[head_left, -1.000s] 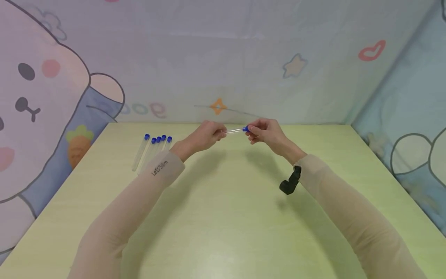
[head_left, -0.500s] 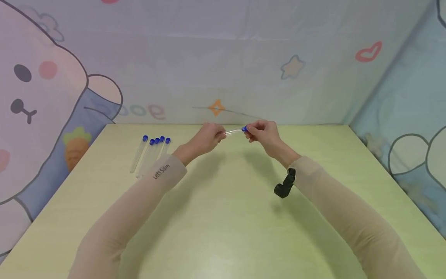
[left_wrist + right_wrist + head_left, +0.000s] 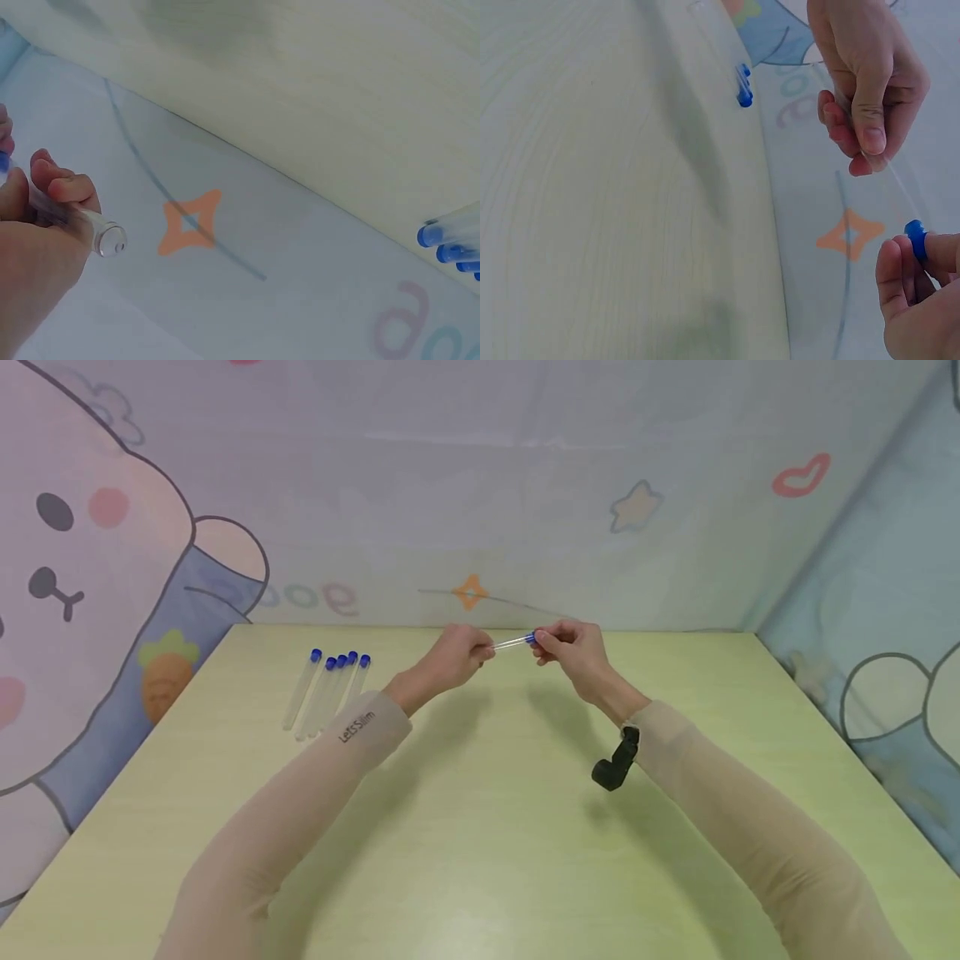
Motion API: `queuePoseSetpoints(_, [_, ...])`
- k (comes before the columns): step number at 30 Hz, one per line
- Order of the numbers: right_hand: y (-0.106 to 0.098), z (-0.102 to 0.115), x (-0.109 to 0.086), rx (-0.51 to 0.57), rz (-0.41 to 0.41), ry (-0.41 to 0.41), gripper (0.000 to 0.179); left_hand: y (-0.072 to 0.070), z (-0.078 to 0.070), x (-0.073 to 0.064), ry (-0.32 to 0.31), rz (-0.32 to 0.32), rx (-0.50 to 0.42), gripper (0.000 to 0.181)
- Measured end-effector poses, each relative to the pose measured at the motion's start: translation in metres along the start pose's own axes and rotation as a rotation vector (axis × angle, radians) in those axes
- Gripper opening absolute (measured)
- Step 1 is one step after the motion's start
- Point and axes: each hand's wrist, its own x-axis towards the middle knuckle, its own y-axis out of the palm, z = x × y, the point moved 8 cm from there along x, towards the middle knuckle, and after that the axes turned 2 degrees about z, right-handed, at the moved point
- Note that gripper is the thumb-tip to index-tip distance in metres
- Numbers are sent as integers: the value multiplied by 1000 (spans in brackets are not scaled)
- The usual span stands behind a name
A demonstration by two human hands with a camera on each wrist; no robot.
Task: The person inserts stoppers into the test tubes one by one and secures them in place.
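Above the far part of the table, a clear test tube (image 3: 512, 643) with a blue cap (image 3: 532, 637) is held nearly level between both hands. My left hand (image 3: 456, 657) grips the tube's body, thumb against the curled fingers; its rounded end (image 3: 112, 240) sticks out past the palm in the left wrist view. With thumb and fingertips my right hand (image 3: 573, 653) pinches the blue cap, which also shows in the right wrist view, seated on the tube's end. Several more capped test tubes (image 3: 300, 693) lie side by side on the table to the left, caps pointing away.
The pale wooden table (image 3: 480, 827) ends at a printed cloth backdrop (image 3: 525, 527) just behind the hands. A second cloth wall (image 3: 900, 568) stands on the right side. A black wrist camera (image 3: 617, 764) hangs below the right sleeve.
Both hands keep their hold on the tube and cap, staying nearly in place. The left forearm has shifted slightly right, showing more of the lying tubes.
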Motion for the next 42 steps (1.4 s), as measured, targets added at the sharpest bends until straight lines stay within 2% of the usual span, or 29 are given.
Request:
queuePoseSetpoints(11, [-3,14,2,-59,26,-29,19,-3,-7,4,-1,6,-17,28])
queuePoseSetpoints(17, [-2,17,4,-143,24,-15,26,-6,-1,6,-39,37,-10,21])
queuePoseSetpoints(22, [0,20,5,-219,5,-11,29,-22,20,1,-98,58,-39,19])
queuePoseSetpoints(25, [-2,20,6,-237,4,-8,28,-36,36,-7,-167,52,-38,20])
queuePoseSetpoints(30, [-4,18,6,-245,9,12,25,-56,63,-23,-296,31,19,20])
queuePoseSetpoints(35, [-5,13,6,-256,24,47,24,-64,87,-35,-392,36,88,23])
queuePoseSetpoints(39, [-4,12,6,-270,35,56,24,-66,104,-44,-477,62,88,26])
queuePoseSetpoints(42, [-3,12,5,-286,44,62,24,-65,113,-50,-528,95,99,37])
